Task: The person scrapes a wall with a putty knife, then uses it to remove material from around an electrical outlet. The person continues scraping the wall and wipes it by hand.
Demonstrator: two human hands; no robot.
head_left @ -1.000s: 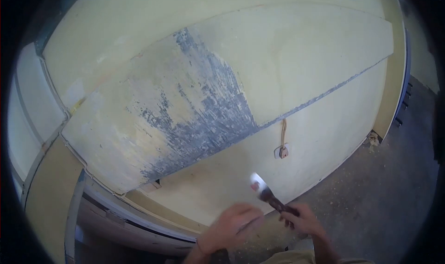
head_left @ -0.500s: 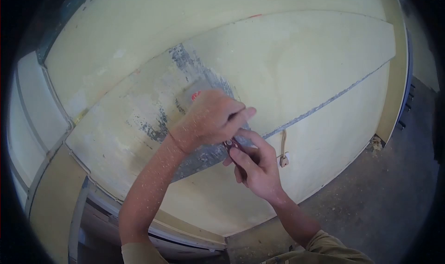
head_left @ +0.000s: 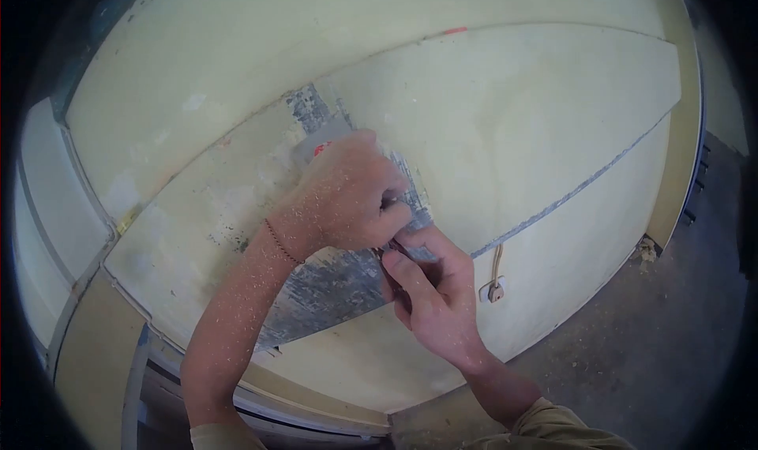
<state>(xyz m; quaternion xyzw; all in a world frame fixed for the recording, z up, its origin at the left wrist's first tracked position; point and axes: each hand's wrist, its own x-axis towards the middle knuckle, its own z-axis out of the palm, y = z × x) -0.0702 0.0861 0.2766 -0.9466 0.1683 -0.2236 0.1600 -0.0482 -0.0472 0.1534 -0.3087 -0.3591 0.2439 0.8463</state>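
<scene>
My left hand [head_left: 347,189] is closed around a flat grey scraper [head_left: 320,138] with a red mark; its blade sticks out past the knuckles, and the handle is hidden. The thumb and fingertips of that hand meet the fingers of my right hand [head_left: 434,292]. Held in my right hand is a small dark-red tool [head_left: 399,253], partly hidden by the fingers. Both hands are in front of a pale panel [head_left: 513,118] with a scraped grey patch [head_left: 332,292]. Pale flecks cover my left hand and forearm.
A cable with a plug or socket [head_left: 495,292] hangs on the panel right of my right hand. A grey floor [head_left: 616,355] lies at the lower right. White ribbed panels [head_left: 59,181] stand at the left edge. A grey seam [head_left: 584,183] crosses the panel.
My left hand and the scraper have shifted slightly up and left in view. My right hand stays close to it on the dark-red tool. The view has shifted a little.
</scene>
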